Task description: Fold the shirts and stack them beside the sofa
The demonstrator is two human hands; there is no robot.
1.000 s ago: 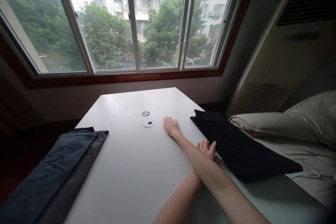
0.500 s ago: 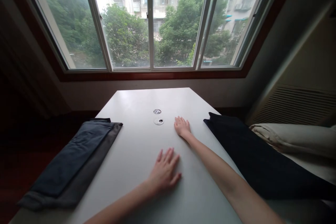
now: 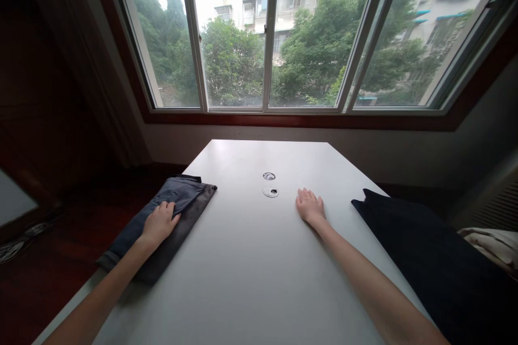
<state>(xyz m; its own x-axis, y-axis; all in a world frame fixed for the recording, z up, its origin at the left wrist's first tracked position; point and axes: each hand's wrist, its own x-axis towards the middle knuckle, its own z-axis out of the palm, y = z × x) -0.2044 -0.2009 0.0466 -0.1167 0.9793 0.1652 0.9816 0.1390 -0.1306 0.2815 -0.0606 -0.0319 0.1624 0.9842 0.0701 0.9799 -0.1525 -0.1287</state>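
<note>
Folded dark blue and grey cloth lies along the left side of the white table. My left hand rests on top of this cloth, fingers somewhat spread, not gripping it. On the bare tabletop, right of the centre, my right hand lies palm down with its fingers apart and nothing in it. Black cloth lies at the table's right side, apart from my right hand.
Two round inserts, a rear one and a front one, sit in the tabletop. Behind the table is a wide window. Light cloth is at the far right; cables lie on the floor at left.
My left hand has moved left from the bare tabletop onto the folded cloth. My right hand stays on the tabletop. The view has turned to the left.
</note>
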